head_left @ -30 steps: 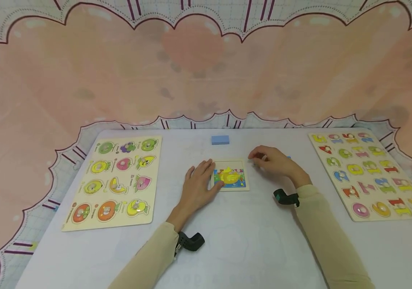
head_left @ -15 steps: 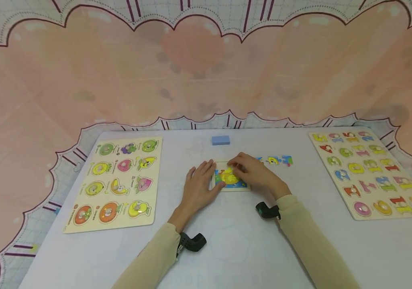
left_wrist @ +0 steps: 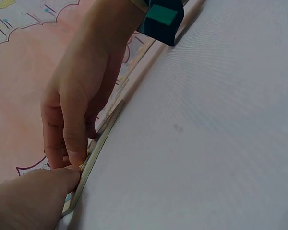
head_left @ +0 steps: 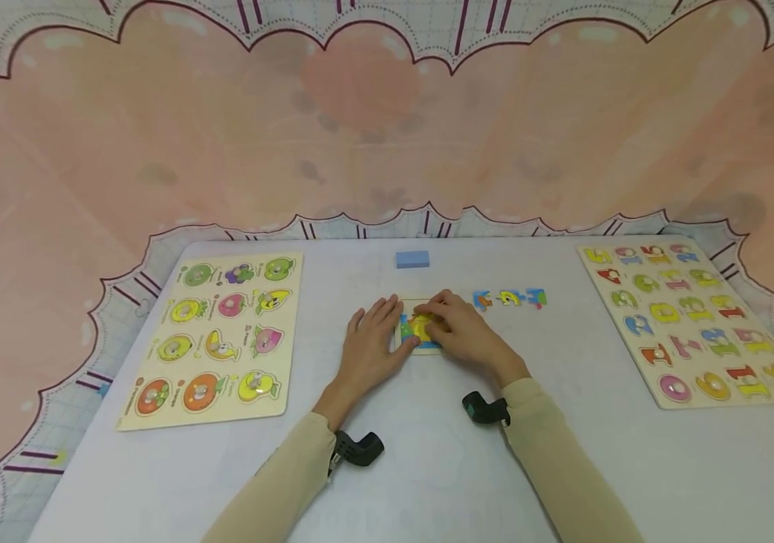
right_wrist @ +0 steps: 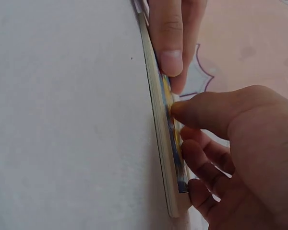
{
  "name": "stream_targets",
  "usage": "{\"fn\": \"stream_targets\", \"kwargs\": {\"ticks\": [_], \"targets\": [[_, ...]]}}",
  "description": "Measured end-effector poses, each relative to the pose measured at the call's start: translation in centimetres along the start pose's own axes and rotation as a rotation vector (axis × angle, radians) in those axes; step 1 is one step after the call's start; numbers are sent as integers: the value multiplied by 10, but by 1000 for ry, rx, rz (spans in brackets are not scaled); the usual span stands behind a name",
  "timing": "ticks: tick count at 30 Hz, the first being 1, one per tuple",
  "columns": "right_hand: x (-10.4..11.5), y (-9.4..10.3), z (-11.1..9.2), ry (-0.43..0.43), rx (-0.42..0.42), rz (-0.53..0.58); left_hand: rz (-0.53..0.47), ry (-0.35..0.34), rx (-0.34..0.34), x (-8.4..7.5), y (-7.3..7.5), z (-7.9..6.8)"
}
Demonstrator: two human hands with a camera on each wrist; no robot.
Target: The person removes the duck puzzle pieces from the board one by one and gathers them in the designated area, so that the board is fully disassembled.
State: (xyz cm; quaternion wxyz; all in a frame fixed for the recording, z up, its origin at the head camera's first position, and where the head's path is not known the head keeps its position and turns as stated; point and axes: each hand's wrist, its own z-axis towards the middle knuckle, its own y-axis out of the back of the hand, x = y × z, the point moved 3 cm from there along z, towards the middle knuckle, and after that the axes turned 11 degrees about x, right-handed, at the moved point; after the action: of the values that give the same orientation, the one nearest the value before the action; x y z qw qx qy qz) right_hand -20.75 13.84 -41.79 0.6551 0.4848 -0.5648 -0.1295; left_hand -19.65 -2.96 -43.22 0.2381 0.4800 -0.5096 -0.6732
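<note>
Head view: the left hand lies with fingers straight over the left edge of the board, flat on the table, its yellow picture apparently partly filled; three loose pieces near its right side seem left to fit, the rest hidden by the right hand. Left wrist view shows bent right fingertips beside the left thumb at the board. Right wrist view has the right thumb and fingers touching the printed face, but whether they grip a piece I cannot tell.
</note>
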Motion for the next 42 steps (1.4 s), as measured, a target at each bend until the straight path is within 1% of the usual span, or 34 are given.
{"fn": "stream_targets", "kwargs": {"ticks": [5, 11, 23, 32, 36, 42], "targets": [[-1, -2, 0, -10, 2, 8, 8, -7, 14, 0, 1, 0], [-3, -2, 0, -2, -18, 30, 23, -20, 4, -1, 3, 1], [-3, 0, 0, 2, -28, 69, 7, -19, 1, -3, 5, 1], [-2, 0, 2, 70, -32, 168, -11, -14, -6, -3, 5, 0], [-1, 0, 2, 70, -31, 201, -11, -14, -13, -3, 4, 0], [0, -1, 1, 80, -42, 215, -1, -11, -17, -2, 3, -1]]}}
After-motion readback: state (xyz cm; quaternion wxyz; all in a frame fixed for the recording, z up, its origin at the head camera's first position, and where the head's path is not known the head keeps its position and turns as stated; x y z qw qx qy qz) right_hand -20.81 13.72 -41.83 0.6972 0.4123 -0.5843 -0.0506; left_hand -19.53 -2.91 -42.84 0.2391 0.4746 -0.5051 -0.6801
